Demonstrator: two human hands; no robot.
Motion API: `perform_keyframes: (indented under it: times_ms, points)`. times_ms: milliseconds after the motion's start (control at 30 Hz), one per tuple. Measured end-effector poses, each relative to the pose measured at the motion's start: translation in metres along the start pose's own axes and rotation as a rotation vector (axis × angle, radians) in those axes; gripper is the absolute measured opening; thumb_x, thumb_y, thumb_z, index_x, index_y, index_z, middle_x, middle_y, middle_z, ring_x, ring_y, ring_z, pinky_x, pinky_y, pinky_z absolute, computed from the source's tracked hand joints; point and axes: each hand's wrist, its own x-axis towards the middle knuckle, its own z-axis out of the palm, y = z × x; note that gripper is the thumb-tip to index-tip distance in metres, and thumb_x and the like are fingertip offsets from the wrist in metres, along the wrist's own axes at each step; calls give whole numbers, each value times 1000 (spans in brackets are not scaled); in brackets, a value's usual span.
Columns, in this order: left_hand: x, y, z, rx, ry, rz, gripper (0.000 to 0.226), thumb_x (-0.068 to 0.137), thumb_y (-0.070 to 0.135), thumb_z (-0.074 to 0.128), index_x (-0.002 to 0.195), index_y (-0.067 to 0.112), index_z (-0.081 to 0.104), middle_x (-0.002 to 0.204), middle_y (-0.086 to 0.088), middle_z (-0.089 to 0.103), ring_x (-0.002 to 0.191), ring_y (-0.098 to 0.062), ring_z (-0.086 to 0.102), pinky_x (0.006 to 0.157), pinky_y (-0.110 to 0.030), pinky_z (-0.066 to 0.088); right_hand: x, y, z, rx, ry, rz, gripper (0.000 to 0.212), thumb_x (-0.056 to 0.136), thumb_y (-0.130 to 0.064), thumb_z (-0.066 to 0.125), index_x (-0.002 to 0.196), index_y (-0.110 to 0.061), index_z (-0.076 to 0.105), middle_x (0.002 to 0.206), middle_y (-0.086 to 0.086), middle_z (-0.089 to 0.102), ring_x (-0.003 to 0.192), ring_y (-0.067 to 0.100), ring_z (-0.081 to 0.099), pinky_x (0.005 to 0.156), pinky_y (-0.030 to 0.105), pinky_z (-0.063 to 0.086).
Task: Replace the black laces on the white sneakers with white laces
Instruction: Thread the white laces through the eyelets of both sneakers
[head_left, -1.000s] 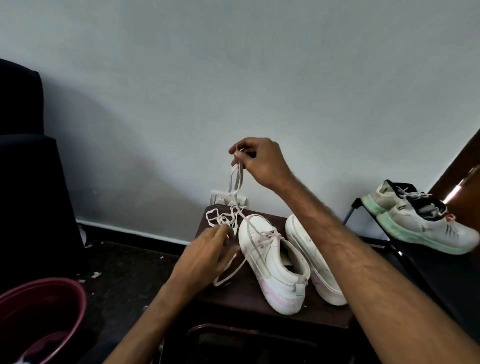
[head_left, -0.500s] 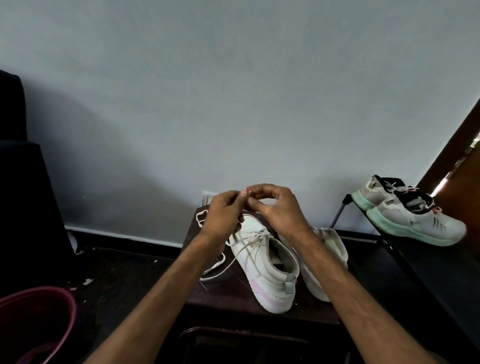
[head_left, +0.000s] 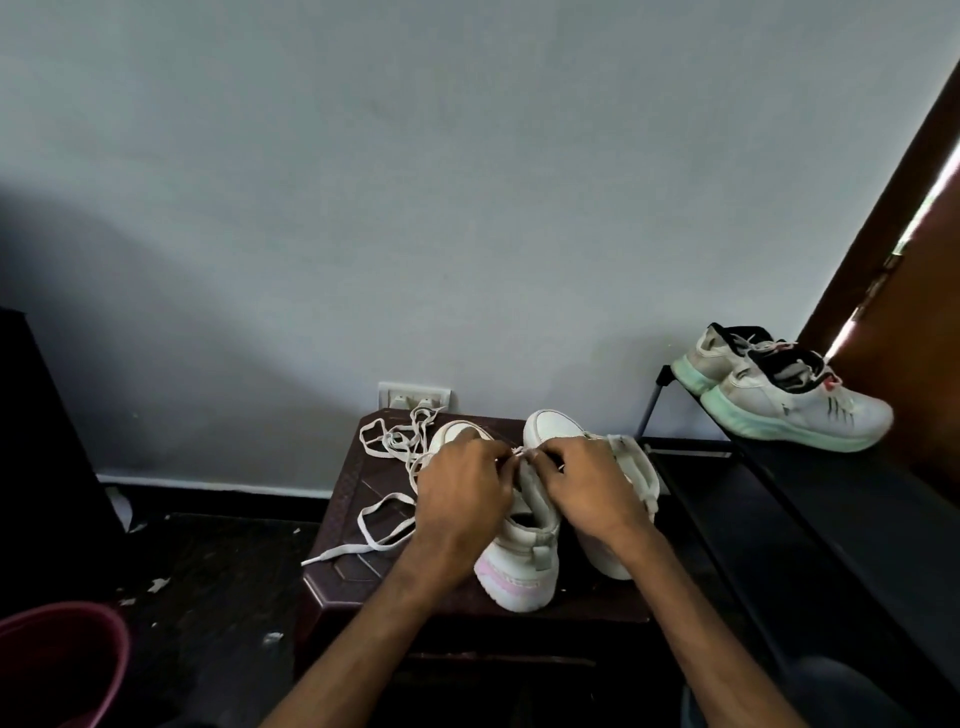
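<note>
To my right, a pair of grey mint-soled running shoes (head_left: 789, 400) sits on a black metal rack (head_left: 831, 493). A maroon plastic bucket (head_left: 62, 660) stands at my lower left, and a white wall socket (head_left: 414, 396) is ahead.

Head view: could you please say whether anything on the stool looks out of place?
The white lace sprawls in loops left of the sneakers, its tip at the left edge of the stool, and might slip off.

At the centre of the frame my left hand (head_left: 462, 491) and right hand (head_left: 589, 486) meet over the near white sneaker (head_left: 519, 569), fingertips pinching the white lace (head_left: 385, 524) between them. Its loose length trails left across the dark stool (head_left: 345, 590). The second sneaker (head_left: 551, 431) stands just right of it.
</note>
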Motion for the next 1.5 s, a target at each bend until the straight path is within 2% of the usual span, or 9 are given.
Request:
perform_keyframes:
  times_ms: [167,567,800,933,1000,1100,1233,1367,1500]
  points:
    - [1,13,3,265,-43,47,30,98,31,42,102,19,69,106,-1,62,98,-25,61,66,-32,34,-1,15,4,353,15,76,21,91,-29,66,86,-13,78,76,-3,75,74,10,71,76,41,56]
    - [17,18,-8,389,-135,245,20,93,20,49,101,14,67,112,-1,53,108,-23,55,65,-33,35,-8,2,6,255,10,114,21,93,-28,61,86,-16,77,77,0,74,74,14,69,72,38,55]
    - [40,-34,-32,208,-299,418,18,87,33,64,102,33,74,117,10,55,109,-15,49,75,-24,33,-29,-26,27,757,51,301,15,89,-17,71,82,-5,63,68,8,71,56,25,71,55,39,60]
    - [34,-52,-21,59,-335,354,20,90,35,61,99,24,75,128,6,52,122,-17,46,98,-39,43,-29,-34,36,740,116,322,15,93,-18,65,83,-7,62,69,6,69,52,19,68,55,41,60]
    - [25,-51,-16,-68,-335,223,44,90,52,46,100,20,74,131,5,51,125,-19,43,104,-40,38,-32,-32,41,725,148,341,17,96,-20,58,86,-7,60,73,6,70,55,18,69,57,41,60]
    - [8,-45,-9,-82,-239,159,70,76,72,34,104,20,72,133,6,50,124,-17,43,107,-38,34,-39,-26,44,787,205,373,17,97,-25,53,90,-10,56,81,10,71,67,21,72,61,43,61]
    - [2,-44,-3,-124,-119,123,64,71,66,42,98,17,73,134,3,51,124,-17,45,107,-37,35,-57,-16,44,1052,113,484,12,102,-13,46,94,-4,49,81,21,70,63,28,70,52,33,56]
    - [2,-43,-1,-196,-99,111,56,69,63,47,91,17,72,135,3,50,122,-15,46,107,-42,35,-67,2,44,669,-25,405,17,101,-20,47,89,-10,54,79,12,69,61,25,69,59,43,60]
    - [1,-44,0,-186,-95,119,55,67,61,47,90,17,72,134,3,50,120,-17,47,105,-46,35,-53,-6,31,226,239,145,25,100,-35,48,95,-15,63,83,1,70,77,23,66,70,42,52]
